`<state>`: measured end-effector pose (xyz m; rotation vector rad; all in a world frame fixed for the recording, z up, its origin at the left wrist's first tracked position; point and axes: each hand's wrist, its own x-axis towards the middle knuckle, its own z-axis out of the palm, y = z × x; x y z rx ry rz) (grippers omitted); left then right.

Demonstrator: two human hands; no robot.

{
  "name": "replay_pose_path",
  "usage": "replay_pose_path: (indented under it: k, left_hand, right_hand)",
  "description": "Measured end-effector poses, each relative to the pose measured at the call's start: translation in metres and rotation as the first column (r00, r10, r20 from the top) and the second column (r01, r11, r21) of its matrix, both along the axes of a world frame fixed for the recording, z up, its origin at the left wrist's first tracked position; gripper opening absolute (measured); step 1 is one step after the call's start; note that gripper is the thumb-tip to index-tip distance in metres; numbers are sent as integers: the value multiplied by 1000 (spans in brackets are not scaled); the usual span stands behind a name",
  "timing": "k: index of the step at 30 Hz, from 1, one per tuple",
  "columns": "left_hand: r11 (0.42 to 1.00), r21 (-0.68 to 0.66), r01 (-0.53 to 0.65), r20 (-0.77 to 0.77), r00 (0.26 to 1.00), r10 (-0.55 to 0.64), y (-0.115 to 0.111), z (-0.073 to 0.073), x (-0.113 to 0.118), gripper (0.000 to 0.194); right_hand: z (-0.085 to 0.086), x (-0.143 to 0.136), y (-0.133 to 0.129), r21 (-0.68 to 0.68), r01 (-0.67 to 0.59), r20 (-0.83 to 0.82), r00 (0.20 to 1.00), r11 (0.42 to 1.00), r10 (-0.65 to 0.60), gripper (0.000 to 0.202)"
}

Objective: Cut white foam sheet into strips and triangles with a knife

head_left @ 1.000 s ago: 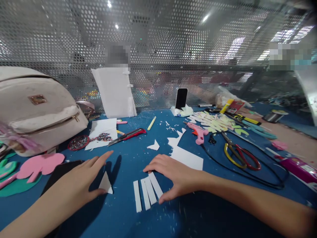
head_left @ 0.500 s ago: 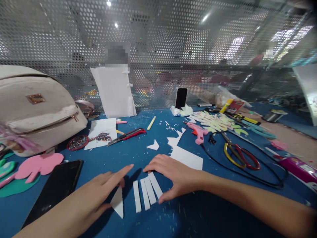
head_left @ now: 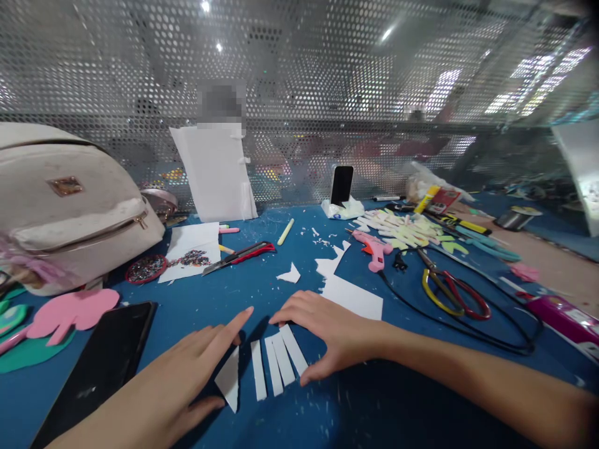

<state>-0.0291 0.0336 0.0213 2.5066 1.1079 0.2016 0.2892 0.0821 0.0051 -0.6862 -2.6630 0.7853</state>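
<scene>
My left hand (head_left: 187, 368) is at a white triangular piece (head_left: 229, 379) on the blue tabletop. Its thumb and a bent finger touch the piece's edges, while the index finger points forward. Just right of it lie several narrow white strips (head_left: 259, 371), side by side and slightly fanned. My right hand (head_left: 322, 330) arches over the rightmost strip (head_left: 293, 350), fingertips at its far end and thumb at its near end. Behind that hand rests a larger white sheet (head_left: 353, 298) with a jagged cut edge; a small white scrap (head_left: 289, 274) is further left.
A red utility knife (head_left: 241, 257) lies ahead with its blade out. To the right are a pink glue gun (head_left: 372, 249) with a black cord and scissors (head_left: 452, 290). At left, a dark phone (head_left: 100, 362) and a backpack (head_left: 79, 206). A perforated metal screen (head_left: 290, 75) closes the back.
The triangular piece has shifted slightly right and turned a little, along with my left hand. My right hand and the strips stay where they were.
</scene>
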Motion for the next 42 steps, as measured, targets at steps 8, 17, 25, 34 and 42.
replay_pose_path:
  k: [8, 17, 25, 34, 42]
  left_hand:
    - [1000, 26, -3, 6, 1000, 3, 6, 5, -3, 114]
    - [994, 74, -85, 73, 994, 79, -8, -10, 18, 135]
    - [991, -44, -126, 197, 972, 132, -16, -23, 34, 109]
    - [995, 73, -62, 188, 981, 48, -12, -28, 46, 126]
    - [987, 121, -104, 180, 980, 81, -13, -23, 60, 112]
  right_hand:
    - [-2, 0, 0, 1, -4, -5, 1000, 1000, 4, 81]
    - [1, 0, 0, 11, -5, -4, 1000, 1000, 5, 80]
    - [1, 0, 0, 17, -1, 1, 1000, 1000, 1, 83]
    - [-2, 0, 1, 40, -1, -9, 1000, 999, 2, 81]
    - [-2, 0, 1, 47, -6, -11, 1000, 999, 7, 77]
